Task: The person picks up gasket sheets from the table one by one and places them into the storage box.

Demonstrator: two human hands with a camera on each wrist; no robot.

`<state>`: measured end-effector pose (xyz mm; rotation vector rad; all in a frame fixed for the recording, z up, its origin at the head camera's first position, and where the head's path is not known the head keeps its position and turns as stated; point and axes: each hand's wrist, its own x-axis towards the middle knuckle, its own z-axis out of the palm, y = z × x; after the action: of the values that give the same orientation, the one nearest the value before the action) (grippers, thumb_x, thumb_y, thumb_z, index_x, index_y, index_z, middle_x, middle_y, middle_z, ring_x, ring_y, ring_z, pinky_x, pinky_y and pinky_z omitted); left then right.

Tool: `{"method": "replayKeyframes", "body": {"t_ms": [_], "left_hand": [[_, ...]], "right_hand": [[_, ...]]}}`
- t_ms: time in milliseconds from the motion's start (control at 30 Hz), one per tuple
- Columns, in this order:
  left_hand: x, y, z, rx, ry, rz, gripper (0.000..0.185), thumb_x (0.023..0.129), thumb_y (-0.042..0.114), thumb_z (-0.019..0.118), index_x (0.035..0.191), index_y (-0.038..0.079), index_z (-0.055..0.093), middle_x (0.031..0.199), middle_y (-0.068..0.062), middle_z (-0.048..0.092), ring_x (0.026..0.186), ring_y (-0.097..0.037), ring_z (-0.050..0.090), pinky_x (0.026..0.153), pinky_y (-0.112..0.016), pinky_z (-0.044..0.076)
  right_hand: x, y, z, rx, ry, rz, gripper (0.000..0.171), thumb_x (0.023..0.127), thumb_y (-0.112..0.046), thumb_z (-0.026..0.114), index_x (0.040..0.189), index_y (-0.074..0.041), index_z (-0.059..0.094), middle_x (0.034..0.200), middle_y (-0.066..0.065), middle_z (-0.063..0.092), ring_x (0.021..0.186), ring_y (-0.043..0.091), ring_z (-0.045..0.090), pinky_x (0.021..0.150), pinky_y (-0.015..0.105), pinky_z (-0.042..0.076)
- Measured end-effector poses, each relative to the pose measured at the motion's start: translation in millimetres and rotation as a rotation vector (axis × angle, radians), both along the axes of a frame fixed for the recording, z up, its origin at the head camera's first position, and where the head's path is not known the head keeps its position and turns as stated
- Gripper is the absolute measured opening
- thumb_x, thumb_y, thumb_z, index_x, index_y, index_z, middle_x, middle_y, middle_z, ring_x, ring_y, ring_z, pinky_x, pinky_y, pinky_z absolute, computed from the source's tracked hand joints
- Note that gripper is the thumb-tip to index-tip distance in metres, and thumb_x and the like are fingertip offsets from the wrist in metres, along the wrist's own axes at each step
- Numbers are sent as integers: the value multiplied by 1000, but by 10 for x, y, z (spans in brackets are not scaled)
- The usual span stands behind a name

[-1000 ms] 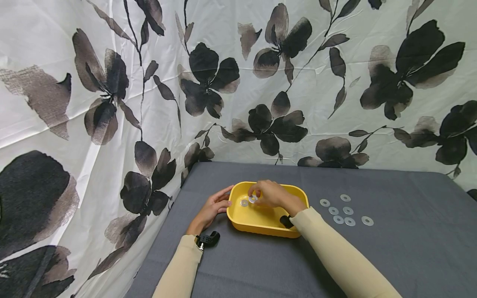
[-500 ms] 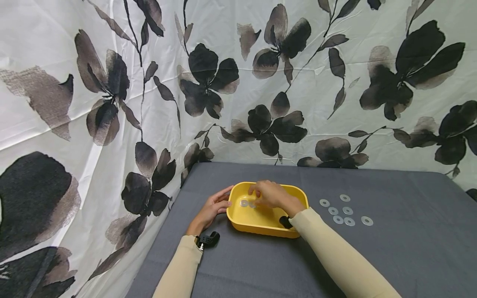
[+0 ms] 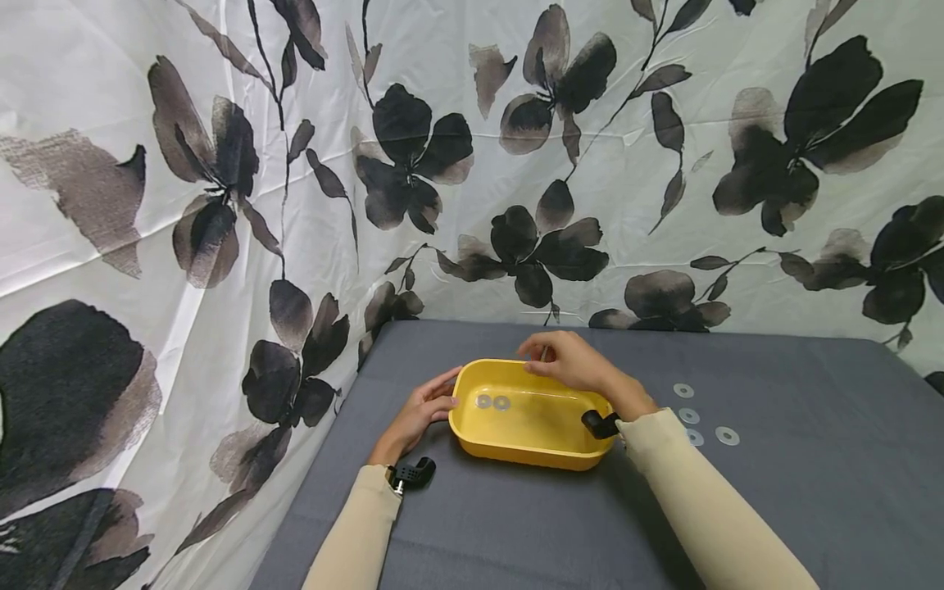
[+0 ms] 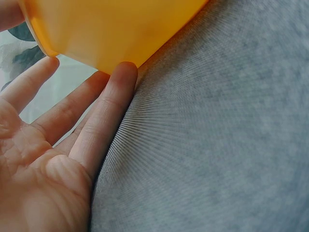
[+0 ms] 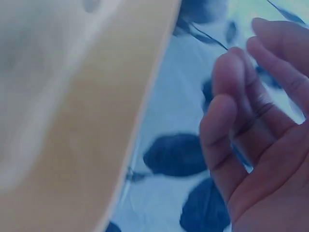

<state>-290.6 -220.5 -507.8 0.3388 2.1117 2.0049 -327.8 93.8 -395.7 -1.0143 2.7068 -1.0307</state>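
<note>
A yellow plastic tray [image 3: 516, 453] stands on the grey cloth. Two flat metal washers [image 3: 492, 402] lie side by side on its floor, toward the left end. My left hand [image 3: 416, 416] touches the tray's left end with extended fingers. In the left wrist view, its fingertips [image 4: 124, 72] rest against the outer wall. Over the tray's far rim hovers my right hand [image 3: 575, 365], its fingers loosely bent. The right wrist view shows nothing between those fingers [image 5: 219, 116], with the blurred tray wall [image 5: 96, 111] beside them.
Several more washers [image 3: 726, 436] lie on the grey cloth [image 3: 826, 475] to the right of the tray; the right forearm partly hides that group. A white curtain [image 3: 457, 246] with dark flowers hangs behind the table and along its left side.
My right hand has let go of a washer, which now lies beside the other in the tray. The hand has risen and moved right, to the far rim. My left hand has stayed put.
</note>
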Motion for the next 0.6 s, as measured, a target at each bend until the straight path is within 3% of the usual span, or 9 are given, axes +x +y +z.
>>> {"method": "replayKeyframes", "body": {"t_ms": [167,300,600], "left_hand": [[13,2,16,-6,2,2,60,99,13,62,155,24,46,152,-17,54,131,-38,59,92,-33,60],[18,7,27,-4,1,2,60,98,12,62,155,24,46,152,-17,53,131,-36,59,91,-33,60],[21,-8,12,-15,8,4,61,98,14,63,155,24,46,153,-16,53,128,-28,62,92,-33,60]], "right_hand": [[43,409,53,-169,-37,-100,24,99,-24,68,120,-13,72,99,9,69,80,24,62,71,30,56],[84,760,-14,-258,-46,-204,27,100,-24,67,122,-9,69,100,14,69,79,26,63,70,27,58],[128,1294,-338,-270,-1,-461,25,101,-24,65,119,-7,67,86,5,64,69,16,59,62,27,53]]}}
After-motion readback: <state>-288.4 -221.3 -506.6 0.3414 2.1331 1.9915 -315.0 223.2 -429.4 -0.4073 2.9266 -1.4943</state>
